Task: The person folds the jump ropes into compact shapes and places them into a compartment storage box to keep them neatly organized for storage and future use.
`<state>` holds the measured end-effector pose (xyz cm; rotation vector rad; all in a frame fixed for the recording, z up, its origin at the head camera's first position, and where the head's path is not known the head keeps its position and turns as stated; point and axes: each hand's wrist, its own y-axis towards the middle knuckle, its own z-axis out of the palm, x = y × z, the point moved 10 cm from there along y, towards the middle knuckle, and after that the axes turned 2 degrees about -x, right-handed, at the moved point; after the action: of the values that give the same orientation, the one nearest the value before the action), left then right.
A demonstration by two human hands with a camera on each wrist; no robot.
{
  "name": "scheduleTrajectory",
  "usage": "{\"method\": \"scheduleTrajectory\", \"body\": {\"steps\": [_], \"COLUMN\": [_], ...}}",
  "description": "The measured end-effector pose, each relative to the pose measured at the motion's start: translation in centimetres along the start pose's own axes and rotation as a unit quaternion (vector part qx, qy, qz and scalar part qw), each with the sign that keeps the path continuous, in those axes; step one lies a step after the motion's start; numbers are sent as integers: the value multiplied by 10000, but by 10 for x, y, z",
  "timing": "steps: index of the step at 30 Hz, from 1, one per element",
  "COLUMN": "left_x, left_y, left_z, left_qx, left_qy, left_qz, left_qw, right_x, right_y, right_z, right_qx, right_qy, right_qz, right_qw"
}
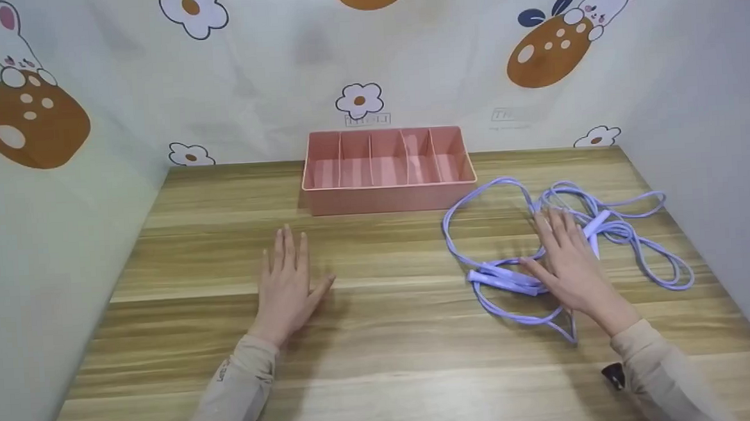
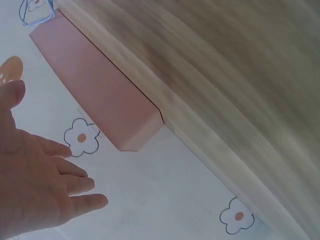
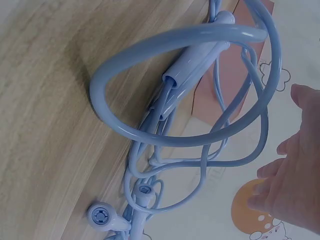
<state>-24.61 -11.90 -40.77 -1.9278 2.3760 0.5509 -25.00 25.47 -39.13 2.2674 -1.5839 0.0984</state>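
Tangled blue-violet jump ropes (image 1: 477, 195) lie on the right half of the table. One pair of handles (image 1: 504, 279) rests side by side at the tangle's left; another pair (image 1: 597, 223) is partly behind the right hand. My right hand (image 1: 571, 271) hovers over the ropes with fingers straight and holds nothing. In the right wrist view that hand (image 3: 295, 170) appears apart from the looped cord (image 3: 165, 37). My left hand (image 1: 283, 292) is spread, palm down, over the table's left half, nearest to a pink box (image 1: 390, 199). The left wrist view shows this hand (image 2: 35, 185) holding nothing.
The pink box has several upright compartments and stands at the table's back edge, against a patterned cloth wall (image 1: 265, 81). Cloth walls also flank the wood-grain table (image 1: 382, 338) on both sides. A small black object (image 1: 613, 376) shows beside the right sleeve.
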Motion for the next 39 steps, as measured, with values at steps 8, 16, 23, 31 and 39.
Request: {"method": "scheduleTrajectory", "body": {"steps": [8, 16, 23, 31, 39], "left_x": [-38, -96, -147, -216, -265], "left_y": [18, 28, 32, 19, 7], "left_z": [14, 33, 49, 59, 69], "left_qx": [410, 651, 961, 285, -367], "left_qy": [330, 511, 621, 728, 562], "left_qz": [594, 1576, 2213, 3552, 4581], "left_qw": [9968, 9840, 9685, 9315, 8864], "right_x": [3, 1, 0, 1, 4], "right_y": [-2, -5, -6, -8, -9], "right_z": [-2, -5, -6, -6, -2], "right_qx": [-40, -150, -150, -184, -50], "right_qy": [-3, 130, 126, 6, -61], "right_qz": [-69, -107, -105, -157, -195], "right_qw": [10000, 9997, 9998, 9997, 9998]}}
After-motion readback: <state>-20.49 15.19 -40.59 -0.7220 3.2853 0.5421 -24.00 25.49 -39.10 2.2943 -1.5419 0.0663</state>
